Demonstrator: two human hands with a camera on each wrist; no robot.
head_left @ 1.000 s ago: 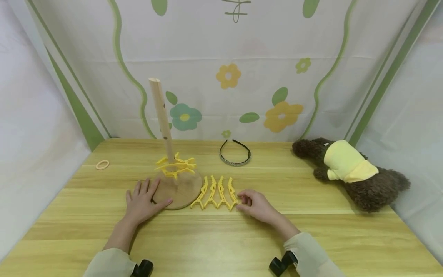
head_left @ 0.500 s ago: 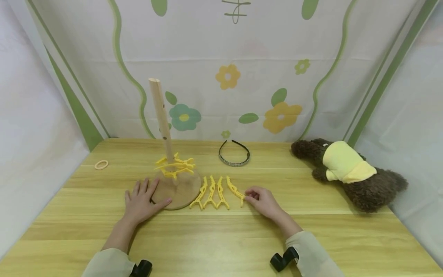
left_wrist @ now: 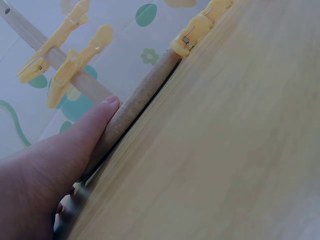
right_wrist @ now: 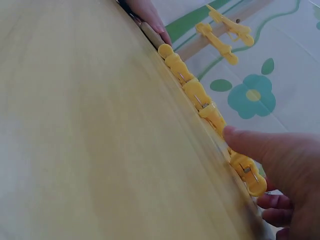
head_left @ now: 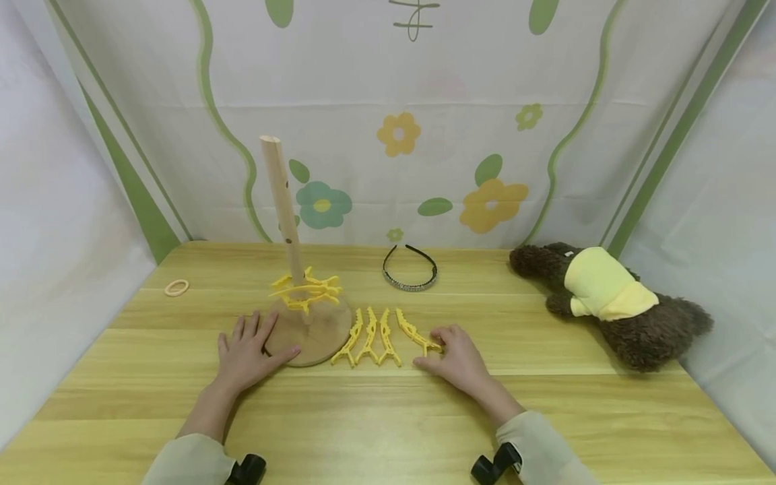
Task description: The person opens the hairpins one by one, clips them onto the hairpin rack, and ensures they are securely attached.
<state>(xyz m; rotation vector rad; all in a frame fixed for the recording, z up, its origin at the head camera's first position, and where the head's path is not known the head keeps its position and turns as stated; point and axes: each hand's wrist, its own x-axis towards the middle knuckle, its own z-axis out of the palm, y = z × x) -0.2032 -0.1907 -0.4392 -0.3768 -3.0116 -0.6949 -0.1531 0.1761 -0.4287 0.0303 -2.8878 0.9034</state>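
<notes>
Head view: a wooden stand [head_left: 303, 340], a post on a round base, rises from the table [head_left: 364, 431] between the back curtain and the person.
Right hand [head_left: 459, 360]: right of the stand, thumb and fingers parted, with the forked end of one yellow clip [head_left: 412, 329] between them; whether they pinch it I cannot tell, even from the right wrist view.
Yellow clip: flat on the table, right of the stand, slanting; its forked end reaches into the hand's gap, its toothed end points away.
Three clips [head_left: 370, 337]: side by side just beside the stand's right edge, between it and the slanted one.
Left hand [head_left: 245, 357]: at the stand's left edge, fingers spread and relaxed, thumb laid on top of the base.
Stacked clips [head_left: 310, 300]: set crosswise around the stand's lower post, above the base.
Headband [head_left: 410, 287]: behind and right of the stand.
Ring [head_left: 176, 295]: left of the stand.
Plush toy [head_left: 649, 330]: well right of the stand, lying down.
</notes>
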